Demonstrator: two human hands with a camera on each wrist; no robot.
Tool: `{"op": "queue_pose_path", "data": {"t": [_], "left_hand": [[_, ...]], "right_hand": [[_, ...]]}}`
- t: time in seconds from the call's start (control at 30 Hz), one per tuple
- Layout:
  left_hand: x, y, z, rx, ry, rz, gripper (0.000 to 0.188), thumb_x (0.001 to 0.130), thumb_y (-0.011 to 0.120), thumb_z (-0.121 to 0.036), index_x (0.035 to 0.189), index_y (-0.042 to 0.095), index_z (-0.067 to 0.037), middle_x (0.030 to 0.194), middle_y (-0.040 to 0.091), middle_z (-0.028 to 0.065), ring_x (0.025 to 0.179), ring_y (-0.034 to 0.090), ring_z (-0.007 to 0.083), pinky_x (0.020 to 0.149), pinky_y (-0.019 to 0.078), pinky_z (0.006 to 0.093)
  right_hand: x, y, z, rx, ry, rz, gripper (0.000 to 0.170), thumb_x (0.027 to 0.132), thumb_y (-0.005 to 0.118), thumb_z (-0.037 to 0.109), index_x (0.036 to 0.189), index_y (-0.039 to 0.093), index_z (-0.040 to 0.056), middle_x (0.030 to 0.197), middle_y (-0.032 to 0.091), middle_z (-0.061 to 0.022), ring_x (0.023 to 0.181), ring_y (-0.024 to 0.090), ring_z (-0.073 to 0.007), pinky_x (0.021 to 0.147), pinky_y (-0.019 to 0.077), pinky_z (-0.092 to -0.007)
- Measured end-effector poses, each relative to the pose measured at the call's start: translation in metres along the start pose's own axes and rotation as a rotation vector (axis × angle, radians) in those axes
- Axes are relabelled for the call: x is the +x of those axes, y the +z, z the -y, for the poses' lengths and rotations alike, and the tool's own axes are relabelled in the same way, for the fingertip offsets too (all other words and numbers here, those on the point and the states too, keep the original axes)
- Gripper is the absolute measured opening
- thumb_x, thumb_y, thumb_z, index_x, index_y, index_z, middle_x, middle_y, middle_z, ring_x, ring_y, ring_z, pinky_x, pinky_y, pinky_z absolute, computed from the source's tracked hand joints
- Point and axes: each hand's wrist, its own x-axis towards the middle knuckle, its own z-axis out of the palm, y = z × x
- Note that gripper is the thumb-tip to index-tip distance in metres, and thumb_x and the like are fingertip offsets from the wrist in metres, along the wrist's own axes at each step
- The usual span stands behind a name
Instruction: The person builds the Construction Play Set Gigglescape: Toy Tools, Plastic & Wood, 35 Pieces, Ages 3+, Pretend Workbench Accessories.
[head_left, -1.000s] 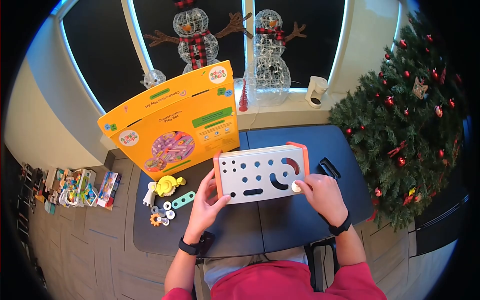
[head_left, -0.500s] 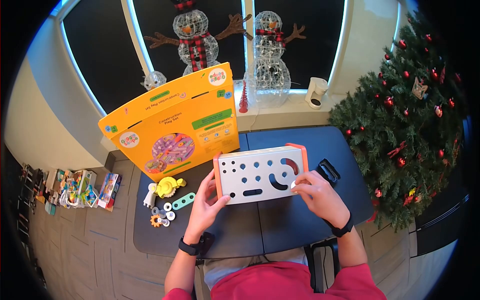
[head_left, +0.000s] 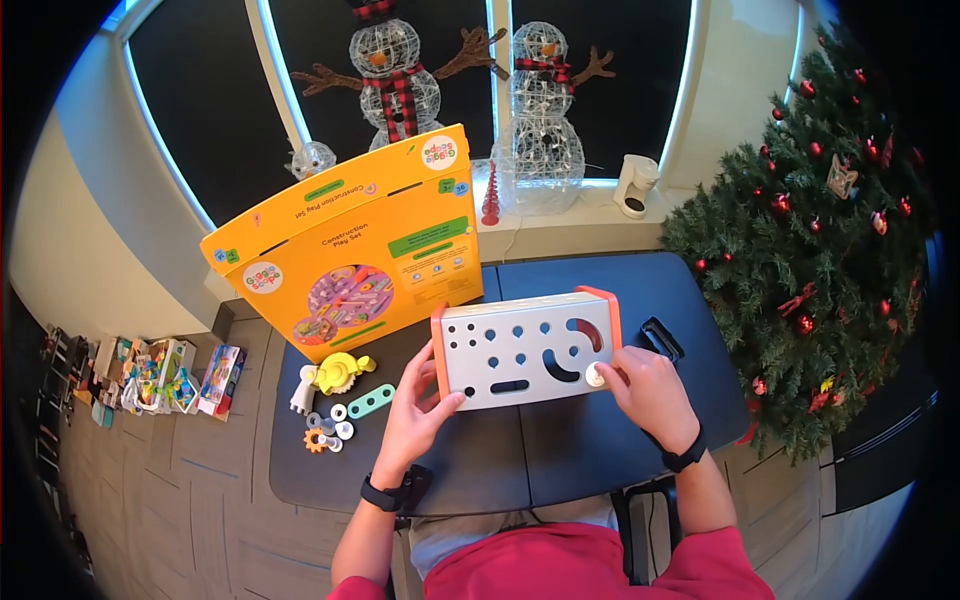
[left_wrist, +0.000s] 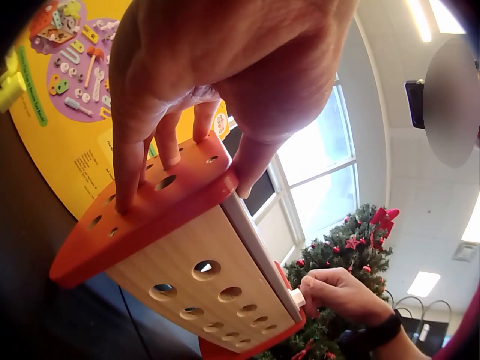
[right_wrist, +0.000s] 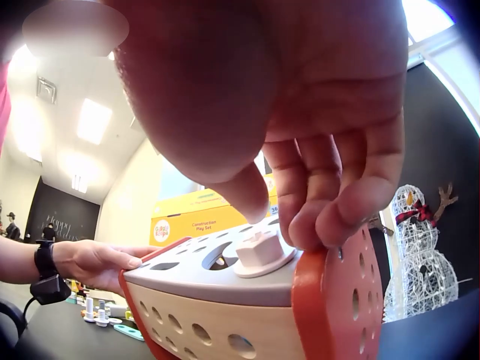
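Observation:
A toy box with a grey perforated panel, wooden sides and orange end plates is held tilted above the table. My left hand grips its left end plate, fingers on the orange face and thumb at the panel's edge. At the panel's lower right corner, a white hex-headed bolt sits with its flange against the surface, beside the curved slot. My right hand has its thumb and curled fingers around that bolt head; the left wrist view shows the bolt at the right fingertips. The bolt's shaft is hidden.
A yellow carton stands at the back left. Before it lie a yellow toy piece, a teal strip, an orange gear and several small bolts and nuts. A black object lies on the right of the dark table.
My right hand has rotated at the bolt, its thumb swinging back down over the head and the wrist shifting slightly. The left hand keeps its grip, and the box stays nearly still.

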Motion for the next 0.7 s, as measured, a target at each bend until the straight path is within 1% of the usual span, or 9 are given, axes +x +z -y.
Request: {"op": "queue_pose_path", "data": {"t": [0.07, 0.1, 0.17, 0.2, 0.23, 0.27, 0.37, 0.57, 0.7], "left_hand": [[-0.0001, 0.0001, -0.0012, 0.015, -0.002, 0.004, 0.083, 0.091, 0.074, -0.002, 0.162, 0.032, -0.011, 0.135, 0.058, 0.0113, 0.125, 0.059, 0.0214, 0.086, 0.0590, 0.0312], [-0.0003, 0.0002, -0.0010, 0.014, -0.001, 0.003, 0.083, 0.091, 0.074, -0.002, 0.162, 0.032, -0.011, 0.135, 0.058, 0.0113, 0.125, 0.059, 0.0214, 0.086, 0.0590, 0.0312], [0.0002, 0.0002, -0.0007, 0.010, -0.001, 0.001, 0.082, 0.091, 0.074, -0.002, 0.162, 0.032, -0.011, 0.135, 0.058, 0.0115, 0.126, 0.059, 0.0218, 0.086, 0.0589, 0.0314], [0.0007, 0.0005, -0.0027, 0.010, 0.001, 0.001, 0.082, 0.091, 0.074, -0.002, 0.162, 0.032, -0.011, 0.135, 0.058, 0.0115, 0.126, 0.059, 0.0218, 0.086, 0.0589, 0.0314], [0.0005, 0.0011, -0.0057, -0.015, -0.025, 0.002, 0.082, 0.091, 0.074, -0.001, 0.161, 0.033, -0.011, 0.137, 0.057, 0.0120, 0.129, 0.057, 0.0231, 0.098, 0.0546, 0.0374], [0.0004, 0.0013, -0.0072, -0.039, -0.051, 0.003, 0.081, 0.092, 0.074, 0.000, 0.161, 0.034, -0.011, 0.140, 0.056, 0.0125, 0.133, 0.055, 0.0243, 0.109, 0.0502, 0.0434], [0.0010, 0.0013, -0.0059, -0.030, -0.038, 0.005, 0.081, 0.092, 0.073, 0.000, 0.161, 0.033, -0.010, 0.139, 0.057, 0.0123, 0.132, 0.055, 0.0241, 0.108, 0.0505, 0.0433], [0.0006, 0.0013, -0.0072, -0.050, -0.047, 0.005, 0.081, 0.092, 0.074, 0.000, 0.161, 0.034, -0.011, 0.136, 0.058, 0.0115, 0.132, 0.056, 0.0240, 0.108, 0.0510, 0.0432], [0.0009, 0.0020, -0.0071, -0.046, -0.052, -0.002, 0.081, 0.092, 0.074, 0.000, 0.161, 0.034, -0.011, 0.136, 0.058, 0.0113, 0.131, 0.056, 0.0240, 0.108, 0.0510, 0.0435]], "right_hand": [[0.0004, -0.0044, 0.0021, -0.012, 0.031, 0.055, 0.018, 0.093, 0.071, 0.011, 0.084, 0.059, 0.0006, 0.087, 0.064, -0.0144, 0.083, 0.064, -0.0352, 0.071, 0.0520, -0.0450], [0.0001, -0.0067, 0.0048, -0.013, 0.030, 0.054, 0.018, 0.093, 0.071, 0.011, 0.084, 0.059, 0.0006, 0.087, 0.064, -0.0144, 0.083, 0.064, -0.0352, 0.071, 0.0520, -0.0450], [0.0005, -0.0100, 0.0106, 0.114, -0.067, 0.041, 0.008, 0.091, 0.070, 0.006, 0.092, 0.064, 0.0004, 0.099, 0.065, -0.0131, 0.089, 0.065, -0.0342, 0.077, 0.0534, -0.0435], [0.0007, -0.0095, 0.0100, 0.113, -0.068, 0.039, 0.008, 0.091, 0.070, 0.006, 0.092, 0.064, 0.0004, 0.099, 0.065, -0.0131, 0.089, 0.065, -0.0342, 0.077, 0.0534, -0.0435], [0.0008, -0.0078, 0.0088, 0.130, -0.165, 0.025, 0.007, 0.089, 0.070, 0.001, 0.095, 0.067, 0.0007, 0.102, 0.064, -0.0131, 0.090, 0.065, -0.0336, 0.079, 0.0544, -0.0417], [0.0007, -0.0065, 0.0078, 0.148, -0.262, 0.012, 0.013, 0.086, 0.071, -0.003, 0.099, 0.069, 0.0010, 0.105, 0.063, -0.0131, 0.091, 0.066, -0.0329, 0.080, 0.0554, -0.0399], [-0.0009, -0.0069, 0.0033, 0.156, -0.226, 0.054, 0.016, 0.085, 0.068, -0.006, 0.101, 0.069, 0.0003, 0.104, 0.063, -0.0116, 0.098, 0.065, -0.0328, 0.085, 0.0546, -0.0418], [-0.0021, -0.0016, 0.0044, 0.222, -0.126, 0.032, 0.014, 0.086, 0.068, -0.006, 0.100, 0.069, -0.0013, 0.104, 0.063, -0.0126, 0.095, 0.066, -0.0340, 0.082, 0.0543, -0.0421], [-0.0023, -0.0008, 0.0066, 0.217, -0.117, 0.014, 0.014, 0.086, 0.069, -0.005, 0.100, 0.069, -0.0014, 0.104, 0.062, -0.0134, 0.093, 0.066, -0.0351, 0.081, 0.0542, -0.0424]]}}
